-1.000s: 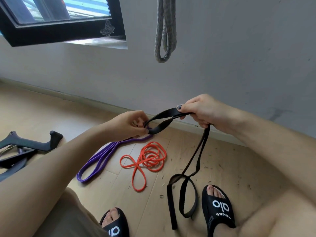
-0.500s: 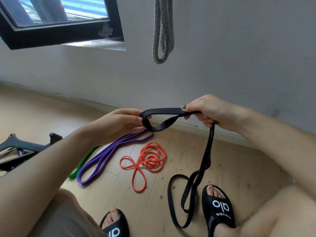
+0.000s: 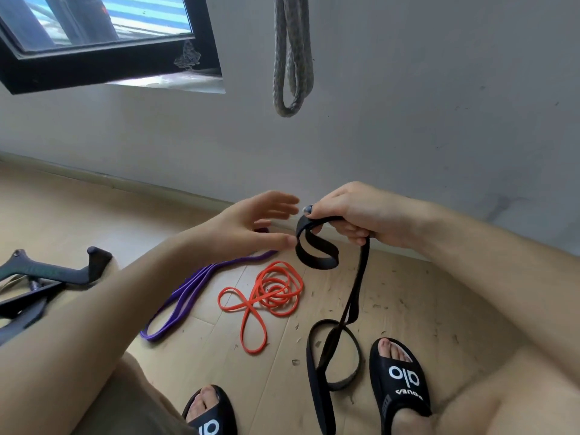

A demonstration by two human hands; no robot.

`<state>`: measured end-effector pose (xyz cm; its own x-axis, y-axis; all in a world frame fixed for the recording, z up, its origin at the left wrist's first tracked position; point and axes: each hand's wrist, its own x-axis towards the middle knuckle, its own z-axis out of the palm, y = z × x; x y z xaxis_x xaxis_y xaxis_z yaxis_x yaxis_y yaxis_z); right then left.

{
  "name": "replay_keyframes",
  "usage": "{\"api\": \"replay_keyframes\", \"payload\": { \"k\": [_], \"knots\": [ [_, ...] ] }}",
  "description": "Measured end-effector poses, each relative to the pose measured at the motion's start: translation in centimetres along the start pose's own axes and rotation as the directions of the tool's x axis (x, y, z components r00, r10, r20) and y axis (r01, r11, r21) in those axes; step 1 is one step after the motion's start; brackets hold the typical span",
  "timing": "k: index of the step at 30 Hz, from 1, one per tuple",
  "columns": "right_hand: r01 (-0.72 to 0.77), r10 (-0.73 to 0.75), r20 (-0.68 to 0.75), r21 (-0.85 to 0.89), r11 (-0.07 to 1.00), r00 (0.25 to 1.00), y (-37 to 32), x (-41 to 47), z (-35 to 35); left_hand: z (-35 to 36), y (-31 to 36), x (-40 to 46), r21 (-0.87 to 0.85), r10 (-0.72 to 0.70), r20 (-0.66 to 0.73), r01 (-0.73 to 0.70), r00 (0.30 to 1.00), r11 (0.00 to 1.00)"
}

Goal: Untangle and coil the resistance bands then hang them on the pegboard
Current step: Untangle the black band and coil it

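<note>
My right hand (image 3: 354, 215) grips a black resistance band (image 3: 317, 249). A small loop of it hangs just below my fingers, and the rest trails down to the floor in loose loops by my right foot. My left hand (image 3: 254, 224) hovers beside that loop with fingers spread and holds nothing. A tangled orange band (image 3: 270, 293) lies on the wooden floor below my hands. A folded purple band (image 3: 185, 296) lies to its left. A grey band (image 3: 293, 58) hangs on the wall above.
A dark metal frame (image 3: 47, 274) lies on the floor at the left. A black-framed window (image 3: 94, 58) is at the upper left. My feet in black slides (image 3: 398, 378) stand at the bottom. Small debris is scattered on the floor.
My left hand has let go of the black band and opened its fingers. The loop once stretched between both hands now hangs small under my right hand.
</note>
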<state>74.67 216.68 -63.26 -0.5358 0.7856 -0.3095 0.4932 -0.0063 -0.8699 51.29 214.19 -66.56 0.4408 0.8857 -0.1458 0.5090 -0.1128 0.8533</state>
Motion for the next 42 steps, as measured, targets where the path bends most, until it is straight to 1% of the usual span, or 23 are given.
{"api": "replay_keyframes", "payload": {
  "k": [3, 5, 9, 10, 11, 13, 14, 16, 17, 18, 19, 21, 22, 23, 24, 26, 28, 30, 31, 34, 36, 39, 42],
  "knots": [
    [0.005, -0.005, 0.058, -0.010, 1.000, 0.998, -0.3, 0.1, 0.7, 1.7, 1.2, 0.3, 0.174, 0.091, 0.023, -0.094, 0.996, 0.980],
    [0.011, -0.011, 0.083, -0.002, 1.000, 0.996, -0.3, 0.1, 0.9, 1.9, 1.5, 0.4, 0.249, 0.101, 0.001, -0.098, 0.995, 0.963],
    [-0.012, 0.007, 0.141, 0.030, 0.999, 0.990, -0.2, 0.0, 0.4, 1.0, 1.5, 0.4, 0.228, 0.094, -0.034, -0.084, 0.995, 0.970],
    [-0.005, 0.008, 0.149, -0.022, 1.000, 0.989, 0.0, 0.0, 0.2, 0.8, 1.5, 0.4, 0.242, 0.101, -0.040, -0.088, 0.994, 0.966],
    [0.007, 0.010, 0.145, -0.117, 0.993, 0.989, 0.2, 0.0, 0.0, 0.6, 1.4, 0.4, 0.242, 0.107, -0.047, -0.093, 0.993, 0.966],
    [0.033, 0.009, 0.132, -0.306, 0.951, 0.991, 1.0, 0.0, -0.3, 0.0, 1.3, 0.2, 0.165, 0.117, -0.045, -0.108, 0.992, 0.980],
    [0.048, -0.001, 0.132, -0.355, 0.934, 0.991, 1.4, 0.0, -0.5, -0.3, 1.2, 0.0, 0.099, 0.119, -0.046, -0.114, 0.992, 0.989],
    [0.077, -0.034, 0.115, -0.386, 0.919, 0.993, 2.1, -0.1, -0.9, -1.1, 0.7, -0.4, -0.031, 0.097, -0.051, -0.099, 0.994, 0.995],
    [0.086, -0.054, 0.096, -0.366, 0.927, 0.994, 2.2, -0.2, -1.1, -1.5, 0.5, -0.6, -0.065, 0.072, -0.051, -0.076, 0.996, 0.995],
    [0.094, -0.074, 0.072, -0.332, 0.939, 0.995, 2.3, -0.3, -1.3, -1.8, 0.1, -0.8, -0.059, 0.038, -0.047, -0.041, 0.998, 0.997],
    [0.106, -0.095, 0.050, -0.305, 0.946, 0.994, 2.3, -0.4, -1.3, -2.1, -0.3, -0.8, -0.013, 0.001, -0.031, -0.002, 1.000, 1.000],
    [0.131, -0.130, 0.024, -0.310, 0.942, 0.991, 2.1, -0.4, -1.1, -2.4, -1.2, -0.6, 0.204, -0.079, 0.044, 0.069, 0.996, 0.977],
    [0.141, -0.141, 0.023, -0.321, 0.937, 0.990, 2.0, -0.3, -0.8, -2.3, -1.4, -0.5, 0.341, -0.132, 0.089, 0.095, 0.987, 0.935],
    [0.147, -0.146, 0.025, -0.315, 0.938, 0.989, 1.7, -0.3, -0.4, -1.9, -1.5, -0.4, 0.440, -0.184, 0.129, 0.110, 0.974, 0.891],
    [0.151, -0.150, 0.026, -0.290, 0.945, 0.988, 1.4, -0.2, -0.1, -1.4, -1.4, -0.3, 0.465, -0.212, 0.153, 0.120, 0.965, 0.877],
    [0.161, -0.160, 0.025, -0.218, 0.963, 0.987, 0.8, -0.1, 0.4, -0.6, -0.9, -0.1, 0.359, -0.172, 0.151, 0.108, 0.974, 0.927],
    [0.171, -0.171, 0.017, -0.190, 0.967, 0.985, 0.5, 0.1, 0.7, 0.1, -0.1, 0.1, 0.225, -0.061, 0.113, 0.035, 0.992, 0.974],
    [0.177, -0.180, 0.007, -0.206, 0.962, 0.984, 0.5, 0.2, 0.8, 0.6, 0.5, 0.3, 0.207, 0.047, 0.077, -0.062, 0.996, 0.976],
    [0.181, -0.184, 0.003, -0.214, 0.960, 0.983, 0.5, 0.3, 0.8, 0.9, 0.8, 0.3, 0.209, 0.070, 0.069, -0.083, 0.995, 0.974],
    [0.176, -0.182, 0.001, -0.257, 0.950, 0.983, 0.9, 0.4, 0.6, 1.0, 1.2, 0.1, 0.199, 0.072, 0.029, -0.077, 0.997, 0.977],
    [0.160, -0.160, 0.024, -0.289, 0.944, 0.987, 1.4, 0.4, 0.3, 0.6, 1.2, 0.0, 0.156, 0.087, -0.018, -0.083, 0.996, 0.984],
    [0.134, -0.124, 0.051, -0.309, 0.942, 0.991, 2.4, 0.4, -0.3, 0.1, 1.0, -0.1, 0.041, 0.120, -0.072, -0.117, 0.990, 0.992],
    [0.079, -0.079, 0.016, -0.318, 0.945, 0.997, 3.6, 0.4, -1.2, -0.4, 1.1, -0.2, -0.113, 0.131, -0.141, -0.147, 0.981, 0.983]
  ]
}}
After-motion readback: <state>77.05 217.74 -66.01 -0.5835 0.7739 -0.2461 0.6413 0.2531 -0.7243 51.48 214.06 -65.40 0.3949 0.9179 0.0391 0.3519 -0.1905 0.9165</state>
